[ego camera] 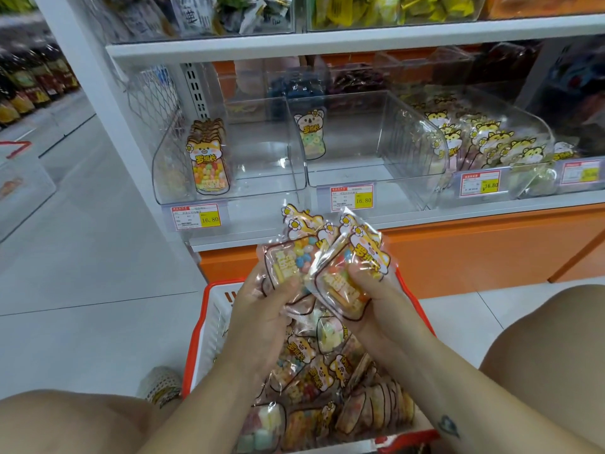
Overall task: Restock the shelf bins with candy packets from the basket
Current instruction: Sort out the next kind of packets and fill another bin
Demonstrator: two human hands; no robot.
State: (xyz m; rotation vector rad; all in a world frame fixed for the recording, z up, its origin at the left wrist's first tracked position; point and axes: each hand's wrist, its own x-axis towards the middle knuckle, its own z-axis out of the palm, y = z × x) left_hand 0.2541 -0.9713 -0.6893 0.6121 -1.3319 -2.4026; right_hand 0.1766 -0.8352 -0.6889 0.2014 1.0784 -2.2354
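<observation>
The person is crouching by the shelf. The left hand [262, 309] is pinching one glossy clear-film candy packet with a cartoon dog header [291, 257], and the right hand [376, 306] is holding a second packet [352, 273] — each grip closed on the lower, candy-filled part, just above the red plastic basket [200, 317]. The packets are looking light, crinkly and slippery, so taking the firm filled body rather than the floppy header seems safest. The clear plastic shelf bin [162, 173] to the left is sitting nearly empty — room to spare.
</observation>
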